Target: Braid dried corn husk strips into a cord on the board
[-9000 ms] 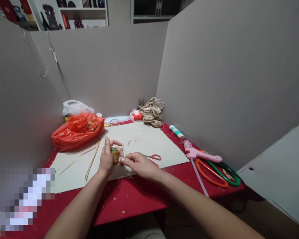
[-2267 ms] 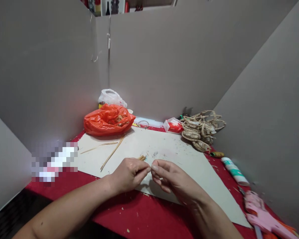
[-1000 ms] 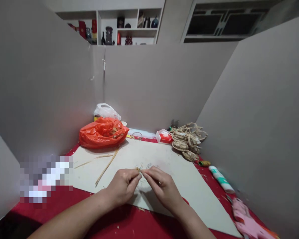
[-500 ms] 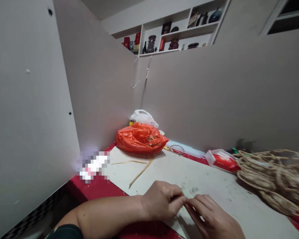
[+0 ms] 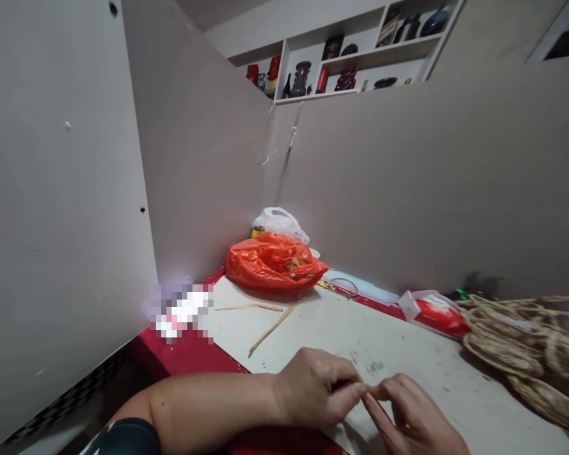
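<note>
My left hand (image 5: 318,388) is closed, its thumb and forefinger pinched together above the white board (image 5: 313,325). Right against those fingertips, my right hand (image 5: 415,414) is closed too, its thumb and fingers meeting the left ones. Whatever sits between the fingertips is too small and too covered to name. Beyond the hands, a thin tan strip (image 5: 272,330) lies slantwise on the board, and another thin strip (image 5: 246,308) lies crosswise near its upper end.
An orange plastic bag (image 5: 260,262) with brown pieces inside stands at the back, before a white plastic bag (image 5: 282,222). Bundled tan cord (image 5: 512,354) lies at right beside a red and white packet (image 5: 434,313). Grey panels (image 5: 384,189) rise behind and at left.
The view has swung slightly left, so everything sits further right. My hands stay joined at the fingertips; the right hand's fingers have bent and shifted a little.
</note>
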Motion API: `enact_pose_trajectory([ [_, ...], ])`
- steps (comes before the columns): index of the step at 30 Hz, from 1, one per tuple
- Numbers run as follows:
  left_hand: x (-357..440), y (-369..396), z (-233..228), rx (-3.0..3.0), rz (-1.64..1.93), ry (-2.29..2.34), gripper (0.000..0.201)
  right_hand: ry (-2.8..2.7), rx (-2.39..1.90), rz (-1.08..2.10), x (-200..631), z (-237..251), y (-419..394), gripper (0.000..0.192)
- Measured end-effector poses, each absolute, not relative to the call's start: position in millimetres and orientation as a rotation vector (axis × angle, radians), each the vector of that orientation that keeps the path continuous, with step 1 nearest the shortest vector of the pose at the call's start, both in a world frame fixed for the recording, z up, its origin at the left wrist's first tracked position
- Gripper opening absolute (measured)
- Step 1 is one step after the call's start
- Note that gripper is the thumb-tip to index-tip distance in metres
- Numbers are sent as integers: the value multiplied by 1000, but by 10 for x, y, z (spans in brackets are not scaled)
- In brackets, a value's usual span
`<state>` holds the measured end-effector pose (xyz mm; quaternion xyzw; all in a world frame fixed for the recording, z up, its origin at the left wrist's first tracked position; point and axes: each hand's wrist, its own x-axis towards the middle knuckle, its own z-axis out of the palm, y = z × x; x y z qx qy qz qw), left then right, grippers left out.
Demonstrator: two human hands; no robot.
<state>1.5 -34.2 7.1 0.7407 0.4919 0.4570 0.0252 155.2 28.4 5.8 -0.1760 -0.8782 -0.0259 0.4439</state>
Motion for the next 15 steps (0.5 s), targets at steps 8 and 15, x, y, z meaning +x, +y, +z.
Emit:
enact_pose_trajectory([
  [8, 42, -396, 182, 1760, 1560, 1443, 17, -2066, -478, 184, 1536, 87, 181, 26],
  [15, 8, -299, 192, 1364, 1466, 1301, 22, -2068, -404, 271, 1505, 136, 160, 7],
])
